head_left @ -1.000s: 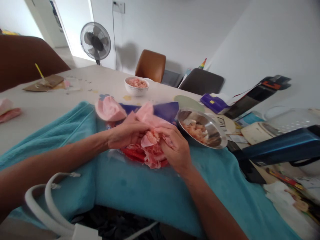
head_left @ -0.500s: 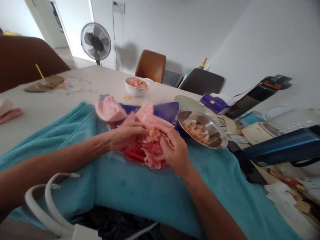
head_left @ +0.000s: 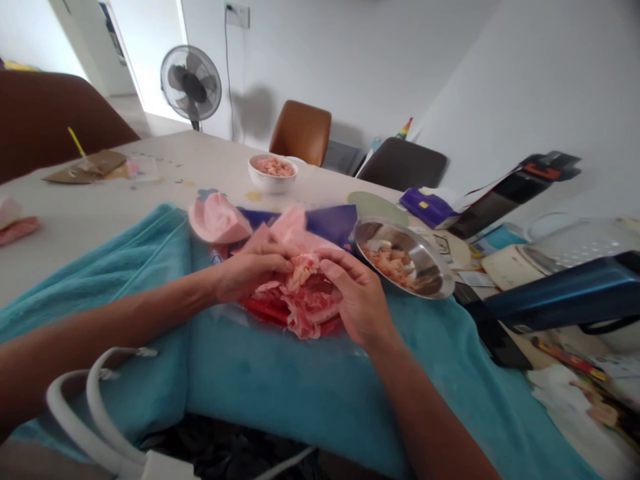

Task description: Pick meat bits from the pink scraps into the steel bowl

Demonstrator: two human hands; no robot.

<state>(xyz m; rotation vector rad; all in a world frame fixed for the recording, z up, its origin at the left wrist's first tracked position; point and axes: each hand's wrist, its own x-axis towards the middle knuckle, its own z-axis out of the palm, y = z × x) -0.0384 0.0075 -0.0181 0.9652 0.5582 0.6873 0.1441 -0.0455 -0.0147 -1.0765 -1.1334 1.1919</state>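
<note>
In the middle of the head view, my left hand (head_left: 255, 270) pinches the left side of a piece of pink pomelo (head_left: 301, 272), its flesh ragged and partly torn. My right hand (head_left: 363, 293) grips the same piece from the right, thumb on top and fingers curled behind. Crumpled pink membrane (head_left: 305, 323) lies just below the fingers, over a red sheet (head_left: 265, 311). Behind the hands sit thick pink peel pieces (head_left: 220, 219) on a dark blue wrapper (head_left: 333, 219). A steel bowl (head_left: 435, 270) with pulp pieces stands right of my right hand.
A white bowl (head_left: 270, 181) of pink pulp stands farther back. A teal towel (head_left: 240, 373) covers the near table edge. Bottles, including a blue one (head_left: 565, 293), and clutter crowd the right side. White cables (head_left: 95, 413) rise at lower left; a fan (head_left: 193, 83) stands behind.
My right hand has shifted slightly right and its thumb has moved up, exposing more of the pomelo flesh between the hands. My left hand has barely moved.
</note>
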